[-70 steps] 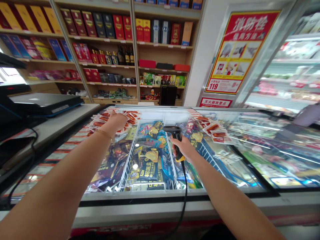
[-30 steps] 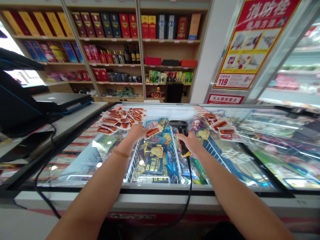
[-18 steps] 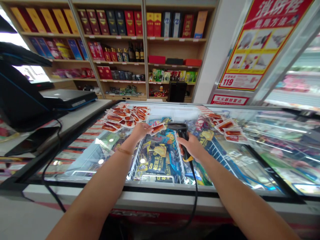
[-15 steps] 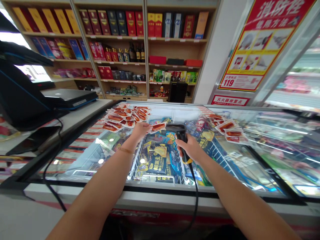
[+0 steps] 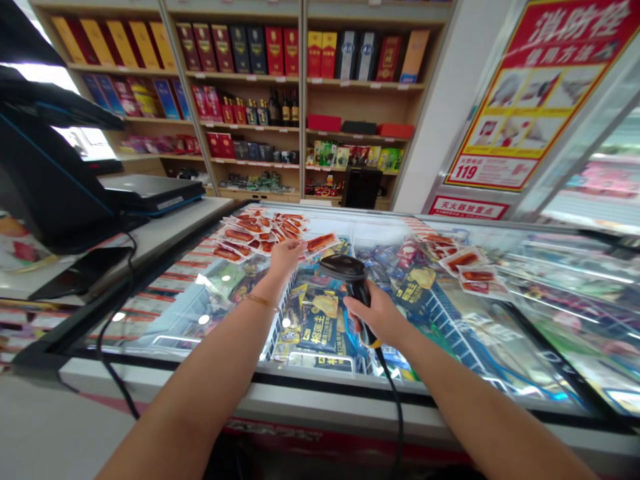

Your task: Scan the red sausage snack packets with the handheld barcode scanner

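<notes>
My left hand (image 5: pixel 287 256) pinches the near end of a clear-wrapped sausage pack (image 5: pixel 321 243) above the freezer's glass lid. My right hand (image 5: pixel 373 308) is wrapped round the handle of a black barcode scanner (image 5: pixel 344 268), whose head tilts toward the left, just below and apart from the pack. A black cord runs down from the scanner's yellow-trimmed base. Left of my left hand lies a pile of similar sausage packs (image 5: pixel 239 235) on the glass. A smaller group of sausage packs (image 5: pixel 463 257) rests on the right side.
Under the glass lid, wire baskets (image 5: pixel 453 317) hold bagged frozen goods (image 5: pixel 325 320). A counter at left bears a scale (image 5: pixel 155 189), a dark monitor-like machine (image 5: pixel 47 153) and a hanging cable (image 5: pixel 103 333). Shelves of boxes and bottles stand behind, beside a red poster (image 5: pixel 530 100).
The scanner has come lower and its head has tilted, leaving a gap from the sausage pack. My left hand has raised the pack slightly. The whole view has shifted a little.
</notes>
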`<state>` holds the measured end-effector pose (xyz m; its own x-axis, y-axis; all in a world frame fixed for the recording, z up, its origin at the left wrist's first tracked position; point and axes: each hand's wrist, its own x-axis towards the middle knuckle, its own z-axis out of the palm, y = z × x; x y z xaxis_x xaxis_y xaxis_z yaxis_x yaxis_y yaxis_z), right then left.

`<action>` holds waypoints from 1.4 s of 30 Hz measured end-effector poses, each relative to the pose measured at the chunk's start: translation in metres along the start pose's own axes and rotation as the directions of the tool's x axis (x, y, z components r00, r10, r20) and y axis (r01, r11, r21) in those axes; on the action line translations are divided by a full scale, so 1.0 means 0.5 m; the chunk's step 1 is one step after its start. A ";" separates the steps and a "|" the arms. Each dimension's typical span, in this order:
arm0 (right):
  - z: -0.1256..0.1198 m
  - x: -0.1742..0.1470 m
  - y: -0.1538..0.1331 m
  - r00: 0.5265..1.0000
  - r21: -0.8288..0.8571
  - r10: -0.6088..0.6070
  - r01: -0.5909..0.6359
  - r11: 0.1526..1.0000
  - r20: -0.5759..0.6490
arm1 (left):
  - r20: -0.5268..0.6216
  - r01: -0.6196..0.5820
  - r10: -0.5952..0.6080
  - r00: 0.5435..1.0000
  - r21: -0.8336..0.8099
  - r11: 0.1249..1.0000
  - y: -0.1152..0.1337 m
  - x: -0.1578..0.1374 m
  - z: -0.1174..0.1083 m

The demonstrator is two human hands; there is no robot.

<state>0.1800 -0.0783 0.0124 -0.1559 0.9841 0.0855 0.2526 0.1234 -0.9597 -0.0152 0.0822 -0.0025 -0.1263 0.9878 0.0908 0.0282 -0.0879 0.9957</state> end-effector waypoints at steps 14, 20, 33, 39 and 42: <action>-0.018 0.008 -0.002 0.999 -0.005 -0.022 0.022 1.000 -0.044 | 0.005 -0.108 0.108 0.994 0.108 0.988 -0.022 -0.001 0.004; -0.096 0.036 -0.009 0.981 0.126 0.035 -0.010 0.992 -0.192 | 0.057 -0.147 0.137 0.989 0.244 0.959 -0.044 0.005 0.051; -0.472 -0.016 0.033 0.829 0.089 0.141 -0.110 0.990 -0.541 | 0.285 -0.113 0.058 0.957 0.181 0.977 0.068 0.010 0.540; -0.542 -0.027 0.066 0.791 0.118 0.162 -0.114 0.986 -0.590 | 0.391 -0.099 0.033 0.920 0.150 0.984 0.091 0.013 0.701; -0.535 -0.027 0.073 0.793 0.093 0.148 -0.115 0.989 -0.591 | 0.425 -0.117 0.034 0.905 0.172 0.978 0.086 0.008 0.704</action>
<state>0.4469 -0.0531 0.0481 0.4779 0.8744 0.0840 0.1787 -0.0031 -0.9839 0.3344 0.1276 0.0350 0.3079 0.9452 0.1084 0.2131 -0.1796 0.9604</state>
